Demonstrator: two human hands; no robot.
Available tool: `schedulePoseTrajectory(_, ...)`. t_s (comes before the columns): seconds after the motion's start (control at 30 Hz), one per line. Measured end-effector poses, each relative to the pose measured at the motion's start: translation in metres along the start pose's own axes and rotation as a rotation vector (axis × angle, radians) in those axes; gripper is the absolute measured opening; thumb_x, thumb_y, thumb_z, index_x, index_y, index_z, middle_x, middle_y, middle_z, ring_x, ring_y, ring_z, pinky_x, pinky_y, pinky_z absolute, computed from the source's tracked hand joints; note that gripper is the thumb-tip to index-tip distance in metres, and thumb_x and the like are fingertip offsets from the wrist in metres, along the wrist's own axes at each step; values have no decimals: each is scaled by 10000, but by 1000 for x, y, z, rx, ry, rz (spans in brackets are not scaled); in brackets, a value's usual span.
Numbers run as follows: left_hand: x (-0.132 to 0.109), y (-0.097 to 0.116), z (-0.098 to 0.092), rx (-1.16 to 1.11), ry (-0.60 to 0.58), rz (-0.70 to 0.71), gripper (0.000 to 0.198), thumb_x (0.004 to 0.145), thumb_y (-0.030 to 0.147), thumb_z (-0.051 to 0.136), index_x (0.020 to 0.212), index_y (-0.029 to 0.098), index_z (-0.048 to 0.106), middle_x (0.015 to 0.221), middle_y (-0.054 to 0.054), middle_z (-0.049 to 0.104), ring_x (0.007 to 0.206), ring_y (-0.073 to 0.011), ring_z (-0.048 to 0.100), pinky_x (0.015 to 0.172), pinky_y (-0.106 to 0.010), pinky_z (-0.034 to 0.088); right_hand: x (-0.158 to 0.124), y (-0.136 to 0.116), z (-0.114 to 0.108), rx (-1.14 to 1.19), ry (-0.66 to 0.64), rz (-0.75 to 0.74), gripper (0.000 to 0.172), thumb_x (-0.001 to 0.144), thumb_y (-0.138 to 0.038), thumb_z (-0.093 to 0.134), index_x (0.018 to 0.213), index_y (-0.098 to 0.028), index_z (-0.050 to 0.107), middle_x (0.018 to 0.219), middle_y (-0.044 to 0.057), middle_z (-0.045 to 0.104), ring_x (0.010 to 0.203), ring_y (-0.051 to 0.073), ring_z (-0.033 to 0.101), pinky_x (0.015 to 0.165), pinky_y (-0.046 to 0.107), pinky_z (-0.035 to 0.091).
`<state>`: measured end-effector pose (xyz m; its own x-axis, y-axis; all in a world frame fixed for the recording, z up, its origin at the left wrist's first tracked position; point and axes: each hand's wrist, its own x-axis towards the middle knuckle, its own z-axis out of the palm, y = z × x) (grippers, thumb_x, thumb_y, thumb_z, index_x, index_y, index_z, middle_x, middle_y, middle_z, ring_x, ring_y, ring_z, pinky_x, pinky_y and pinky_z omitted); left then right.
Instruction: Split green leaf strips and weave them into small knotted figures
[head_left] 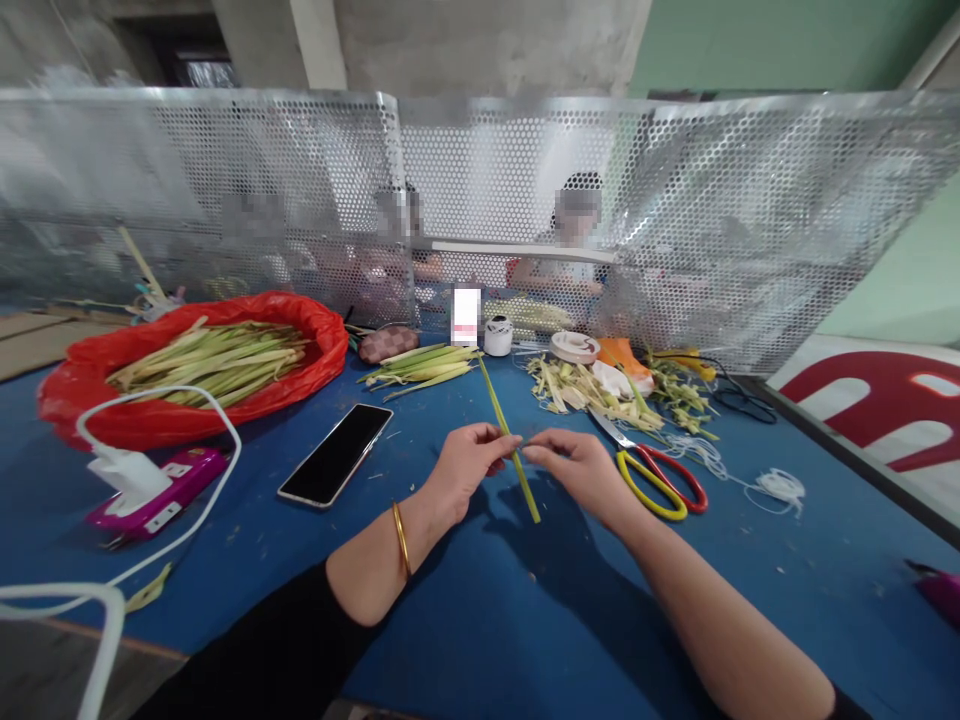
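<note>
A long, narrow green plant stalk (528,492) slants over the blue table, its far end near the pile of cut stalks. My left hand (474,460) pinches it between thumb and fingers around its middle. Close against the same spot, my right hand (574,465) has thumb and forefinger pressed together at the stalk's right side. Whatever those right fingertips grip is too small to make out. Scissors (651,484) with one yellow and one red handle lie right of my right hand. Beyond my hands is a small bundle of green stalks (431,366).
On the left sit a red plastic bag (315,330) of stalks, a purple power strip (176,490) with a white cable and a phone (337,455). At right are plant scraps (562,385), tape (575,347) and white string (780,488). A perforated metal screen (480,150) stands behind; people sit beyond.
</note>
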<state>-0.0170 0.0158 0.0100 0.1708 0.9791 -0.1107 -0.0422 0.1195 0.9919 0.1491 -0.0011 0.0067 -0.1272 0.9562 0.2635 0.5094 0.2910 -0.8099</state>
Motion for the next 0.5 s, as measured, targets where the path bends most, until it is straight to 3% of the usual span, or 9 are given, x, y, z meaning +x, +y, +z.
schedulePoseTrajectory(0.1,-1,-2,2,3,-40,12,259,617,382,754,630,156,629,561,27,556,517,-78,457,522,-216,347,-4,-2,15,118,-134,63,226,788,-372,588,671,-179,602,591,-40,508,575,116,444,555,237,344)
schedulePoseTrajectory(0.27,-1,1,2,22,27,25,223,670,376,691,693,158,653,637,-5,631,524,-89,505,541,-223,400,-3,0,15,169,-123,108,288,751,-384,584,568,-192,469,530,-63,386,517,96,335,497,229,274)
schedulePoseTrajectory(0.5,2,-1,0,216,86,186,148,704,288,608,666,163,679,637,-24,657,565,-121,553,564,-229,447,-6,-6,14,-87,-16,53,242,747,-327,598,573,-188,505,547,-44,482,553,112,415,529,226,300)
